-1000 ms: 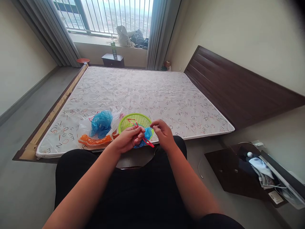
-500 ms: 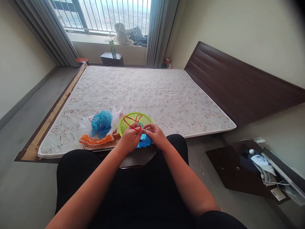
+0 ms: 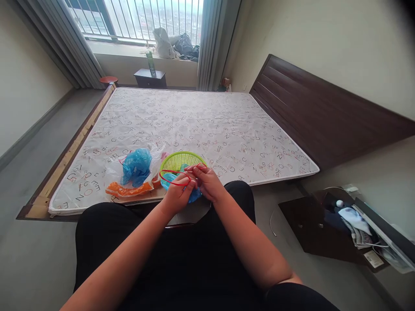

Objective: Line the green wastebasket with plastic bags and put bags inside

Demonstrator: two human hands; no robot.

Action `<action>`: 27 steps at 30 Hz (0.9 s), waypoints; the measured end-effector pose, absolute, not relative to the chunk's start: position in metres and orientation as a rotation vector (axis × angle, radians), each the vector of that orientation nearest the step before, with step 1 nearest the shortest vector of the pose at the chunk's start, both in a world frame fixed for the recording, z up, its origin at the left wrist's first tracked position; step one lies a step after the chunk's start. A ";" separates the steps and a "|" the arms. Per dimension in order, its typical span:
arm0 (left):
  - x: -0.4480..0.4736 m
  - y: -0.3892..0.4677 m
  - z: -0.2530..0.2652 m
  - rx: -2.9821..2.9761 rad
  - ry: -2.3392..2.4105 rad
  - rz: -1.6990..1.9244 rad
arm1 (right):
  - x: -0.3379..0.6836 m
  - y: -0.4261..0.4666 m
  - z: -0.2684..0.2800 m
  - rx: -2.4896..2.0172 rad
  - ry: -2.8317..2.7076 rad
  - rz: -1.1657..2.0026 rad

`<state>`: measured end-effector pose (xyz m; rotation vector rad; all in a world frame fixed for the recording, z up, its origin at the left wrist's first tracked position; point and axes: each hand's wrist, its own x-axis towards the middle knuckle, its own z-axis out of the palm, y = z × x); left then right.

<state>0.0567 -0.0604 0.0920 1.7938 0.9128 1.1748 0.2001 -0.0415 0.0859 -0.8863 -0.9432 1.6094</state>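
Note:
My left hand (image 3: 178, 193) and my right hand (image 3: 207, 183) are close together over the near rim of a green plastic basket (image 3: 182, 159). Both have their fingers closed on a thin red cord (image 3: 171, 171), which loops out to the left of my left hand and also shows above my right fingers. Crumpled blue plastic (image 3: 195, 195) lies beneath my hands, partly hidden by them. Left of the basket sits a clear plastic bag with an orange edge (image 3: 125, 189), and on it a bunched blue plastic bag (image 3: 136, 166).
The basket and bags rest at the near edge of a letter-patterned mattress (image 3: 188, 116). A dark headboard (image 3: 317, 116) stands at right. Beside my right knee is a dark nightstand (image 3: 311, 229) with cloths and other items. A small cabinet (image 3: 150, 80) stands by the window.
The red cord's loop has dropped and swung left into a wider curve. My right fingers have shifted up with part of the cord, and more blue plastic shows in the basket.

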 end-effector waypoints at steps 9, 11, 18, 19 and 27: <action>0.015 -0.054 0.048 1.266 1.070 1.308 | 0.256 -0.003 0.047 -1.101 -0.536 1.255; 0.009 -0.056 0.039 1.215 1.077 1.293 | 0.259 -0.004 0.044 -1.106 -0.548 1.244; 0.001 -0.050 0.036 1.533 1.055 1.172 | 0.239 -0.021 0.070 -1.044 -0.712 1.396; 0.002 -0.049 0.037 1.630 1.088 1.123 | 0.234 -0.025 0.076 -1.028 -0.753 1.404; 0.013 -0.042 0.073 1.926 1.174 0.801 | 0.195 -0.054 0.106 -0.920 -1.074 1.242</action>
